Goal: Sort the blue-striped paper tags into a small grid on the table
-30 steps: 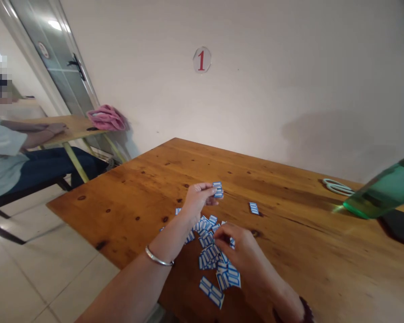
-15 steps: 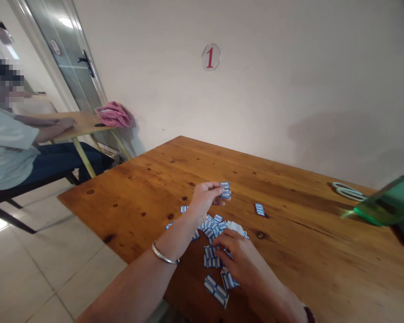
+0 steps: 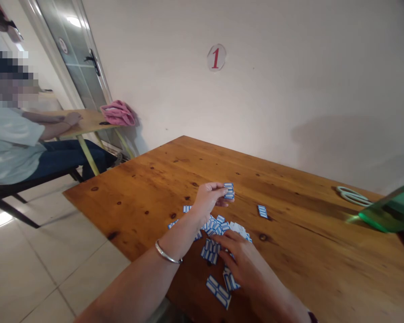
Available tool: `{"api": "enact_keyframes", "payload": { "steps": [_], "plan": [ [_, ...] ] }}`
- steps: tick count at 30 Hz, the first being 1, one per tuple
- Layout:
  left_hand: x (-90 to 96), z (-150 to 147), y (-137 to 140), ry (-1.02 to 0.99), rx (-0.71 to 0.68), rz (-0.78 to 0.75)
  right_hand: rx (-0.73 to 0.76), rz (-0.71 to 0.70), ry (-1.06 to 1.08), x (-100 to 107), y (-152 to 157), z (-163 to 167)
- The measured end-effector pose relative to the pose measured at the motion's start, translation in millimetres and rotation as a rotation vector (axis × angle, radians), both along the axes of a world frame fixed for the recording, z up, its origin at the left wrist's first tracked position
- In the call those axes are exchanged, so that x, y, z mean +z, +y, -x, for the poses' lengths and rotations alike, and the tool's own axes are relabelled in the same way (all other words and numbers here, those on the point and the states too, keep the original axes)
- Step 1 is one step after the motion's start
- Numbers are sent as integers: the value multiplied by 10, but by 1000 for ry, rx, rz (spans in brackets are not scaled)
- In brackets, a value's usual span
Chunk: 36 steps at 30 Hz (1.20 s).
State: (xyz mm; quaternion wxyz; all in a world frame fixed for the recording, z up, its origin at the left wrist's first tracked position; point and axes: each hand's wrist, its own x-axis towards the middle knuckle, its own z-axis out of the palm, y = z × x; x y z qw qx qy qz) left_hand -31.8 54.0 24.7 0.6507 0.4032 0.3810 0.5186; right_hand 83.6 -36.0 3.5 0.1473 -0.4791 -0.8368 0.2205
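Observation:
My left hand pinches a small sheet of blue-bordered white labels above the wooden table. A silver bangle circles that wrist. Lower and to the right, my right hand reaches over a loose pile of similar label sheets, thumb and fingers apart. Its fingertips are at a label piece in front of the pile; whether they touch it is hard to tell. A larger label sheet lies near the table's front edge, and one separate label sheet rests to the right of the pile.
A green translucent bottle-like object and a coiled white cable are on the table's right side. To the left, a person sits at another table with a pink cloth. A wall borders the far edge.
My right hand's fingers have spread and stretched forward over the label pieces, and the piece beneath them has shifted and turned slightly. My left hand still holds its sheet. The view has swung slightly left.

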Motion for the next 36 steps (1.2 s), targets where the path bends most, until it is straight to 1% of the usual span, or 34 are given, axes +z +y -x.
{"api": "enact_keyframes", "payload": {
  "steps": [3, 7, 10, 12, 14, 16, 18, 23, 27, 32, 34, 36],
  "plan": [
    [-4, 5, 8, -7, 5, -4, 4, -18, 11, 13, -13, -2],
    [-2, 8, 16, -1, 5, 16, 104, -10, -114, 11, -72, 14],
    [0, 9, 16, 4, 0, 10, 161, 24, -113, 13, -104, 36],
    [0, 8, 16, 7, -2, 7, 145, 32, -42, 27, -109, 47],
    [-1, 8, 16, 6, 0, 5, 92, 19, 17, 38, -109, 58],
    [0, 6, 18, 3, 2, 8, 51, 5, 26, 31, -113, 81],
    [4, 4, 18, 1, 2, 12, 46, 5, -22, 8, -125, 123],
    [9, 1, 14, 9, 8, 10, 69, 24, -240, -31, -146, 270],
    [1, 2, 12, 19, 2, 8, 83, 39, -301, -21, -127, 325],
    [8, -2, 1, 21, 4, 9, 86, 68, -192, -30, -124, 324],
    [9, -12, -9, 19, 5, 7, 97, 68, -110, -43, -122, 311],
    [3, -29, -19, 18, 0, 10, 64, 46, 9, -51, -102, 276]
  ]
}}
